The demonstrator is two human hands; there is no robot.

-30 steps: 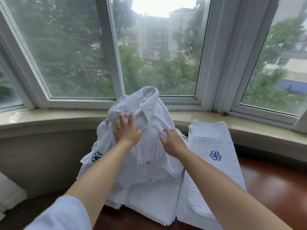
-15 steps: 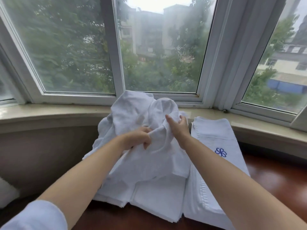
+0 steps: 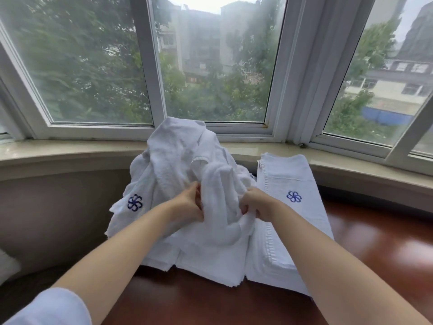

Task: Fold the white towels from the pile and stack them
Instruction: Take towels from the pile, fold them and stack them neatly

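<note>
A rumpled white terry towel (image 3: 185, 165) is heaping on the pile, its bunched middle being gripped by the left hand (image 3: 188, 204) and right hand (image 3: 256, 202), fingers curled tight. Just right of the grip, a flat folded stack (image 3: 293, 219) is lying on glossy brown wood (image 3: 375, 249).

I can read no words, numbers or brand names anywhere in front of me. The only signs are two dark blue embroidered emblems, each a small pinwheel or flower of looping petals, with no lettering beside them. One emblem (image 3: 135, 202) sits on a corner of the loose white towel (image 3: 178, 160) hanging at the left side of the pile. The other emblem (image 3: 294, 196) sits on top of the folded towel stack (image 3: 285, 174) to the right. A small tag shows at the far left corner of that stack, too small for me to read.
</note>
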